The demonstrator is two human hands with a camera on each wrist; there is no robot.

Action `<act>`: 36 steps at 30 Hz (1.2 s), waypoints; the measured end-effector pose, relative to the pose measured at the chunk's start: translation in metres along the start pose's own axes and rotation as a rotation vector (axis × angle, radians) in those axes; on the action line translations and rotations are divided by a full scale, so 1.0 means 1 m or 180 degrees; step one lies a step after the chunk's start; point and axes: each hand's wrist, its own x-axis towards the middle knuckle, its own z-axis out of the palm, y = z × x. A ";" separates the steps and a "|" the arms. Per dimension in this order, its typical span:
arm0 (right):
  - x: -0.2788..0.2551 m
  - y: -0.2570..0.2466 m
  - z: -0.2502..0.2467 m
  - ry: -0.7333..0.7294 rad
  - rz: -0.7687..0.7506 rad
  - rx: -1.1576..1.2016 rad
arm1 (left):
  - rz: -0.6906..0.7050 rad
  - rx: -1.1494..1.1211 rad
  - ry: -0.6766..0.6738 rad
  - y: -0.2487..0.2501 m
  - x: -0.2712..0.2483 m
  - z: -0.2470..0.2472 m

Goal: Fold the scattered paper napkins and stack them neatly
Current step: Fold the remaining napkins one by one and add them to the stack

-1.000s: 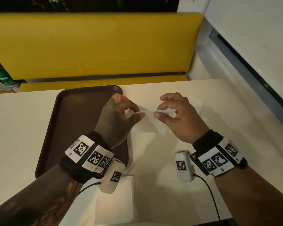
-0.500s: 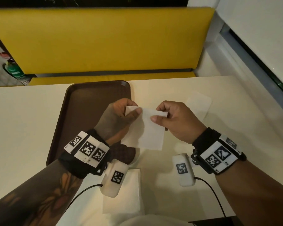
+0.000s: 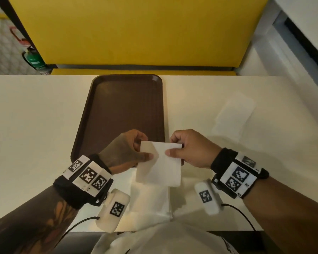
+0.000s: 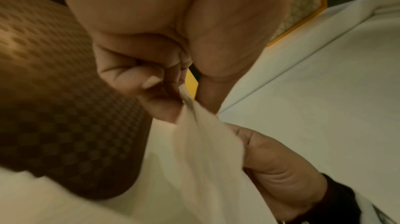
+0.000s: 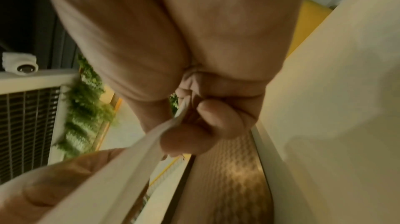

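We hold a white napkin (image 3: 159, 163) up off the table (image 3: 35, 125), between our two hands, just above the table's near edge. Our left hand (image 3: 125, 153) pinches its upper left corner, thumb in front and fingers (image 4: 134, 80) curled behind; our right hand (image 3: 189, 149) pinches the upper right corner the same way, thumb on the near face and fingers (image 5: 218, 116) clamped behind. The napkin hangs down from these two grips as a roughly square sheet, its lower edge free. Under it, near our body, a second napkin (image 3: 151, 200) lies flat on the table. A third napkin (image 3: 233, 114) lies flat well off to the right, farther out. A brown tray (image 3: 121, 107) sits on the table to the left of centre, its near right corner behind our left hand. A yellow bench (image 3: 136, 28) stands beyond the table.
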 end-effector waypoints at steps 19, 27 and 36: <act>-0.019 0.024 0.088 -0.0255 -0.0915 -0.2256 | 0.0598 0.2570 0.0294 -0.036 -0.043 0.052; -0.004 0.035 0.036 0.0155 -0.0021 -0.1197 | 0.0616 0.2509 -0.0167 -0.001 -0.014 0.053; 0.051 0.114 -0.111 0.0963 0.1792 -0.2422 | 0.0712 0.1404 0.0082 0.063 0.092 0.085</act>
